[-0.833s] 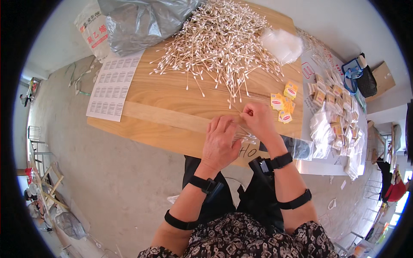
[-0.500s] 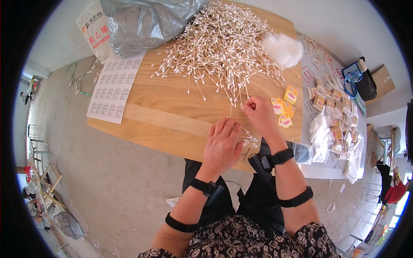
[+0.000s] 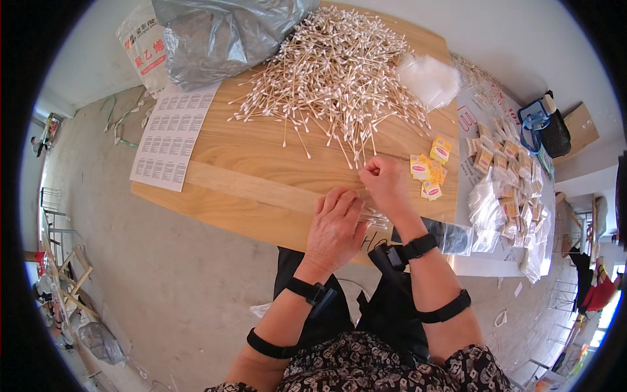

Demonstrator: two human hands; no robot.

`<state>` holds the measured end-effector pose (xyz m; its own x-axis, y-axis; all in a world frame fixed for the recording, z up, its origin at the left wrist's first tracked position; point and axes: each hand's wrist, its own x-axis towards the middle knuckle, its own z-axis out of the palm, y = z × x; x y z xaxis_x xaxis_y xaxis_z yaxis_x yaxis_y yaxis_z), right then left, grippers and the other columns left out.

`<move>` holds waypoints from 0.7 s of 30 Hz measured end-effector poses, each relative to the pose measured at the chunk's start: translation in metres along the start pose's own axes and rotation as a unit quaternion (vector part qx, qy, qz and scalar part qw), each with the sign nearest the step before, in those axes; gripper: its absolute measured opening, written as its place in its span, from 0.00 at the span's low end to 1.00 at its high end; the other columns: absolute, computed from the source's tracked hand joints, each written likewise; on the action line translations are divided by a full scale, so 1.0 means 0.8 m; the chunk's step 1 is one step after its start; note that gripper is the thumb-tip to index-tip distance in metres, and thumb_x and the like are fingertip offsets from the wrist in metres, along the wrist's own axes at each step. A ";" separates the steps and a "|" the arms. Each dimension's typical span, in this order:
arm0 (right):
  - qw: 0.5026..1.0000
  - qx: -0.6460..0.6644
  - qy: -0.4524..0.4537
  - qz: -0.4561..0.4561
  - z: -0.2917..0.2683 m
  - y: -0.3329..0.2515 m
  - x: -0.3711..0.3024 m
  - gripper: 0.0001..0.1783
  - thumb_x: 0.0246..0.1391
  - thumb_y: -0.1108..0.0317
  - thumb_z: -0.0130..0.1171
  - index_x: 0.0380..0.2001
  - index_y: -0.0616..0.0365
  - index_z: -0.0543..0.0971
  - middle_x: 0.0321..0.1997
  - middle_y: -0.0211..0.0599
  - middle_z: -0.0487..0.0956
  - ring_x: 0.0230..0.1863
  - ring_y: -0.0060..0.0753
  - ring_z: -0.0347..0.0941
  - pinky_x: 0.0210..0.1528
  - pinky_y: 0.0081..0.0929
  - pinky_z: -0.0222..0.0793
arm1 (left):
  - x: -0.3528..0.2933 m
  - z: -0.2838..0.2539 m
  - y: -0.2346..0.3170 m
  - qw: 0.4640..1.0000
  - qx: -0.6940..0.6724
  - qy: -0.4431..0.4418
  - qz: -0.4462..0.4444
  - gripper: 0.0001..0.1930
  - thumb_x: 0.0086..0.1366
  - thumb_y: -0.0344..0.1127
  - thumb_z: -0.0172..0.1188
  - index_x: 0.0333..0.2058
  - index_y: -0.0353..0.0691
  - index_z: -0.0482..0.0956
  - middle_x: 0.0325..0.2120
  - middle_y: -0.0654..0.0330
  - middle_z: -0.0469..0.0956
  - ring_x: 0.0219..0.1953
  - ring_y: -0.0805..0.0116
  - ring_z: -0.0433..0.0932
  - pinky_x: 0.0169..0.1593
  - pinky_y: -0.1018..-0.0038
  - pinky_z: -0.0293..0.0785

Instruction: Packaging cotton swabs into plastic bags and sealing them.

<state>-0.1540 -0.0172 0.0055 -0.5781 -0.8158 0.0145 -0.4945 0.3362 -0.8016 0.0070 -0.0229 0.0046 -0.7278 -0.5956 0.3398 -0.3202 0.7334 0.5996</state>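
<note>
The left hand point(image 3: 336, 225) lies flat, fingers spread, pressing a small bundle of cotton swabs point(image 3: 375, 217) on the tabletop point(image 3: 261, 170), probably to keep them together; the right hand point(image 3: 385, 183) is closed, its fingers pinching some swabs just beside the big heap of swabs point(image 3: 333, 72); yellow packets point(image 3: 431, 166) lie near, at its right.

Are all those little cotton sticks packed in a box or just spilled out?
Spilled out. The cotton swabs lie in a loose heap on the bare wooden table, many strays fanning off its edges; no box holds them.
</note>
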 end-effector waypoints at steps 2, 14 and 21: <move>0.991 -0.112 -0.043 -0.066 -0.014 0.000 -0.002 0.06 0.43 0.70 0.58 0.21 0.62 0.79 0.25 0.46 0.79 0.29 0.50 0.76 0.33 0.42 0.71 | -0.002 0.000 0.000 1.000 0.000 0.009 -0.010 0.24 0.50 0.32 0.65 0.48 0.37 0.74 0.49 0.55 0.71 0.57 0.52 0.65 0.57 0.58 0.61; 0.990 -0.125 -0.016 -0.058 -0.003 -0.023 0.031 0.15 0.47 0.57 0.64 0.31 0.58 0.79 0.25 0.42 0.80 0.30 0.49 0.78 0.34 0.42 0.72 | 0.005 0.000 0.002 0.999 0.037 -0.017 -0.017 0.28 0.53 0.34 0.64 0.53 0.36 0.71 0.57 0.55 0.67 0.62 0.54 0.63 0.61 0.57 0.58; 0.986 -0.152 0.022 -0.062 0.006 -0.010 0.030 0.10 0.44 0.62 0.63 0.23 0.56 0.78 0.24 0.41 0.79 0.29 0.48 0.77 0.33 0.41 0.71 | 0.007 -0.001 0.004 1.000 0.017 -0.010 -0.020 0.27 0.52 0.33 0.64 0.53 0.35 0.70 0.56 0.55 0.68 0.60 0.53 0.64 0.60 0.57 0.59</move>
<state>-0.1613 -0.0417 0.0092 -0.5257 -0.8403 0.1322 -0.7309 0.3668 -0.5756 0.0022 -0.0242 0.0094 -0.7263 -0.6182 0.3005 -0.3694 0.7198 0.5878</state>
